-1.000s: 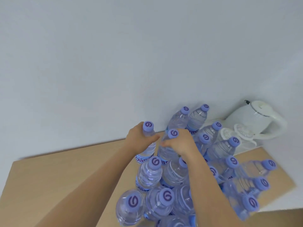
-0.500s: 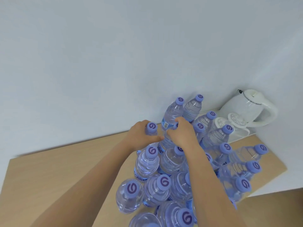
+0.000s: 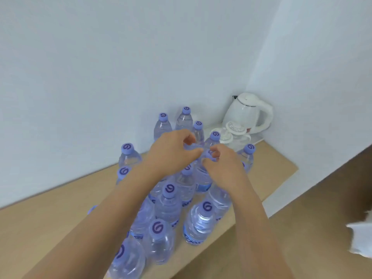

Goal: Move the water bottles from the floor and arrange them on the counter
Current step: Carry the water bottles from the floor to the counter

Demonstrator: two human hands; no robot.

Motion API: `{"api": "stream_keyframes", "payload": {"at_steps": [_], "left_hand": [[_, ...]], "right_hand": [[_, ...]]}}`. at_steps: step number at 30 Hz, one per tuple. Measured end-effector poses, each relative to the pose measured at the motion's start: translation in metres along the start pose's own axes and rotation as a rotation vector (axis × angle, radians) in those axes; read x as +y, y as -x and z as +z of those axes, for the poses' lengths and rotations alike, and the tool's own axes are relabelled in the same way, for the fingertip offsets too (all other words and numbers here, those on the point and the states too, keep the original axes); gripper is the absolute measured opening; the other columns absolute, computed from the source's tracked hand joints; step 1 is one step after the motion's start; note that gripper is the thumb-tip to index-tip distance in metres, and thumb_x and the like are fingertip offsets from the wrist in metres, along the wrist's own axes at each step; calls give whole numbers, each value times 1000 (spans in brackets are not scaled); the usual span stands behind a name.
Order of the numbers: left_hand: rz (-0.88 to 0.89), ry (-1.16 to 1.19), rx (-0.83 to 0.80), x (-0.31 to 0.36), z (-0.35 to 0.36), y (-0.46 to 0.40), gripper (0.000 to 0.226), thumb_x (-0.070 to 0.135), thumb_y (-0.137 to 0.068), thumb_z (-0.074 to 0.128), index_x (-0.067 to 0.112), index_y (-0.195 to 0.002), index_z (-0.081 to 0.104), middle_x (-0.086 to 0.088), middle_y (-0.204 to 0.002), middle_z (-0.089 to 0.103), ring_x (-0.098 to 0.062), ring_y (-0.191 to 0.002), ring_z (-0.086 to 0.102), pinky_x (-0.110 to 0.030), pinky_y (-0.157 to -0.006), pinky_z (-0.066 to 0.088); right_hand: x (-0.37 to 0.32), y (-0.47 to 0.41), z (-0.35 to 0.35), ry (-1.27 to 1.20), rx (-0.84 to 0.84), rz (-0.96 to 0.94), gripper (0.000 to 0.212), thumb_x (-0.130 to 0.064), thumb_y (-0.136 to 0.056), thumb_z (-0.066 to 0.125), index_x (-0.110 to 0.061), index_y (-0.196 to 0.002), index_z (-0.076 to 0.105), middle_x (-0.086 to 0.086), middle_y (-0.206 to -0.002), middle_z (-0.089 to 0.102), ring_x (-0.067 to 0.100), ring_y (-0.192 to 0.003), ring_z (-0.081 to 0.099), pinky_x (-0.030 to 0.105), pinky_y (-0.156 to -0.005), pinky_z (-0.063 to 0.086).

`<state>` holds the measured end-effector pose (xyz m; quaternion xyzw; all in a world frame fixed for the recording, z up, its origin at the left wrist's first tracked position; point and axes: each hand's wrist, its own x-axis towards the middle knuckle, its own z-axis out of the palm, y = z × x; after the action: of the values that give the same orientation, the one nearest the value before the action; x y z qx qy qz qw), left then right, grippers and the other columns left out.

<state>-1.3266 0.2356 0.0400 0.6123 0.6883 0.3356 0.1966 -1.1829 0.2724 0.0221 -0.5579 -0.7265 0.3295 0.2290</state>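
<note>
Several clear water bottles with purple caps point(image 3: 168, 202) stand packed together on the light wooden counter point(image 3: 50, 214). My right hand point(image 3: 223, 166) reaches over the cluster, its thumb and fingertips pinched around the cap of one middle bottle point(image 3: 202, 178). My left hand point(image 3: 171, 152) hovers just left of it, with fingers curled and apart above a bottle's clear shoulder, gripping nothing that I can see. A single bottle point(image 3: 128, 156) stands free at the left edge of the group, beside my left forearm. Both arms hide some of the bottles.
A white electric kettle point(image 3: 248, 113) sits in the back right corner, with white upturned cups point(image 3: 233, 130) in front of it. White walls close the back and right. The counter's right edge drops to a wooden floor point(image 3: 314, 208). Something white point(image 3: 360, 240) shows at the far right.
My left hand has let go of the bottle now standing at the left and moved right towards my right hand. The view has pulled back and tilted.
</note>
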Motion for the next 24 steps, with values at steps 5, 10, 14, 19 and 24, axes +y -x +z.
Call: {"api": "stream_keyframes", "payload": {"at_steps": [5, 10, 14, 19, 24], "left_hand": [[-1, 196, -64, 81, 79, -5, 10, 29, -81, 68, 22, -87, 63, 12, -84, 66, -2, -79, 62, -18, -71, 48], [63, 248, -251, 166, 199, -6, 12, 25, -81, 69, 20, -89, 62, 13, -81, 63, -3, -76, 60, -13, -64, 43], [160, 215, -438, 227, 288, -3, 13, 33, -80, 68, 28, -91, 62, 15, -89, 63, 5, -81, 59, -9, -60, 40], [302, 134, -581, 292, 377, -5, 18, 40, -81, 65, 29, -95, 60, 19, -95, 59, -2, -91, 57, -19, -74, 43], [407, 94, -695, 340, 447, -31, 14, 40, -82, 64, 32, -91, 57, 17, -95, 58, -5, -94, 55, -22, -81, 41]], "right_hand": [[73, 32, -82, -56, 59, 44, 25, -21, -86, 57, -8, -108, 58, 7, -105, 62, 21, -93, 57, 34, -79, 45], [169, 67, -173, -13, 105, 144, 44, -33, -88, 56, -22, -130, 49, -3, -124, 54, 14, -115, 51, 26, -86, 42], [244, 103, -236, 68, 153, 249, 47, -39, -89, 52, -23, -133, 46, -6, -133, 49, 9, -108, 51, 22, -78, 40], [323, 133, -295, 93, 342, 462, 35, -41, -90, 52, -20, -118, 54, -5, -120, 59, 11, -92, 54, 32, -85, 47], [383, 132, -342, 59, 424, 593, 38, -36, -91, 54, -17, -123, 53, -2, -116, 58, 11, -91, 49, 27, -77, 40]]}}
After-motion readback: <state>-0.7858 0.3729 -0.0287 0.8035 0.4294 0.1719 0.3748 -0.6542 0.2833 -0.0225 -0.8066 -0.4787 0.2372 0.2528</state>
